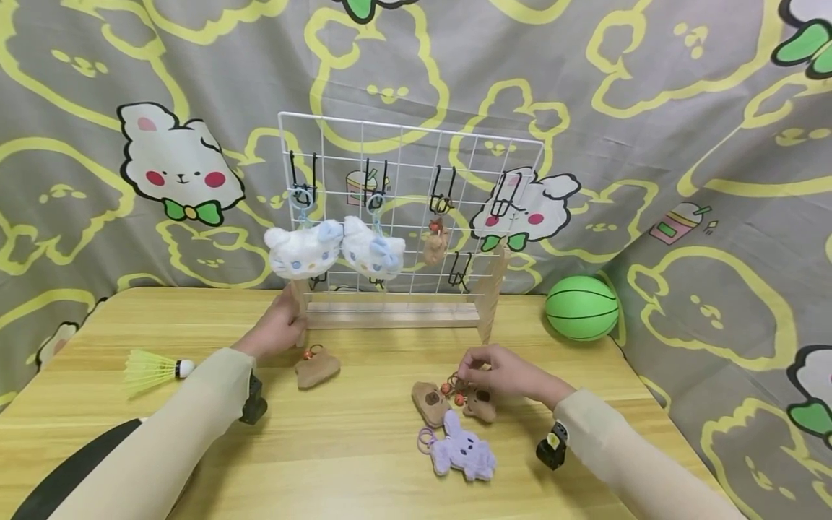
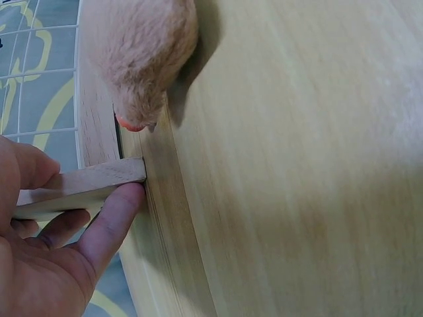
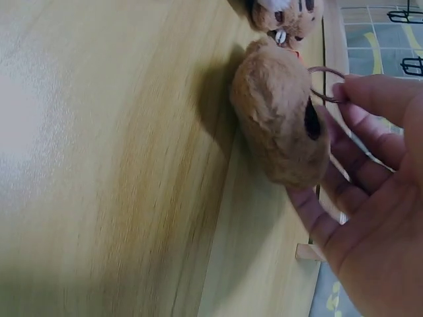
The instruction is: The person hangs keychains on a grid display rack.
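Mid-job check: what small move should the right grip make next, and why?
I'd probably lift the brown plush keychain by its ring toward the bare hook at the upper row's right end. The right grip pinches that ring, the left grip holds the wooden end piece, and another brown plush hangs one hook over.

A table (image 1: 364, 448) with a pale yellow wood-grain top carries a wire rack (image 1: 393, 316), standing on wooden feet toward the back. At the left a yellow shuttlecock (image 1: 151, 371) lies on its side, and a brown keychain plush (image 1: 317, 370) lies near the rack's left foot. Right of centre, a second brown plush (image 1: 429, 404) lies just behind a lilac long-eared plush (image 1: 464, 453) with a purple ring. A green ball (image 1: 581, 308) sits at the back right.
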`<state>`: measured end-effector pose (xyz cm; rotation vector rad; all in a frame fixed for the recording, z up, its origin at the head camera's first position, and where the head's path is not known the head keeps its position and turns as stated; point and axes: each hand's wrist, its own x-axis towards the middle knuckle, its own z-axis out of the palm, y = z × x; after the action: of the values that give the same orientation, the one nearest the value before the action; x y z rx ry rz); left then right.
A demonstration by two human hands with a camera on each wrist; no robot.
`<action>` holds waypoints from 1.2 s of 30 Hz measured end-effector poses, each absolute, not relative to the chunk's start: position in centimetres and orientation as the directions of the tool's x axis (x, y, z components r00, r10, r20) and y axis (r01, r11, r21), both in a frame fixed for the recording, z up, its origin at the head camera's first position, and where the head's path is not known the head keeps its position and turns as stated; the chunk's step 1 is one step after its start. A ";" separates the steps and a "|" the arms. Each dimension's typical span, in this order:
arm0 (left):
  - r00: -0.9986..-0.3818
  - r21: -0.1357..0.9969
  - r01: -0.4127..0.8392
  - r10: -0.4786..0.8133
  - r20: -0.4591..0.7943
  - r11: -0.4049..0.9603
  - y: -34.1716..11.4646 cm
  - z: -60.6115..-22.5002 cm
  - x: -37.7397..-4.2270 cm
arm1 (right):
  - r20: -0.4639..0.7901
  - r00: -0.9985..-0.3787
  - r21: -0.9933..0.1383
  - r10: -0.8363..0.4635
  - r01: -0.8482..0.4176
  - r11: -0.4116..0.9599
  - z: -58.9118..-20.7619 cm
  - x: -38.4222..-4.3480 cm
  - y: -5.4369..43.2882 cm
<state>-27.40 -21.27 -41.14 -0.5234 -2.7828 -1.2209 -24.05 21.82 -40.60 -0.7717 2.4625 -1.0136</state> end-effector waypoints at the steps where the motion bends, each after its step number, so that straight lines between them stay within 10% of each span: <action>1: -0.940 0.702 0.331 0.284 0.188 0.631 -21.3 -41.1 -27.4 | -0.115 -0.785 -0.740 -0.609 -0.341 0.579 -40.6 -24.1 21.9; 20: -0.936 0.664 0.348 0.290 0.201 0.662 -21.3 -41.3 -27.7 | -0.146 -0.827 -0.952 -0.542 -0.032 0.306 -39.9 -24.3 22.1; 36: -0.940 0.687 0.332 0.284 0.187 0.647 -21.3 -41.2 -27.3 | 0.054 -0.902 -0.980 -0.427 -0.130 0.151 -36.0 -24.9 22.0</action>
<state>-27.33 -21.32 -41.24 -0.5239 -2.7937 -1.1842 -24.88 21.96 -36.01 -0.5443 2.1905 -1.8261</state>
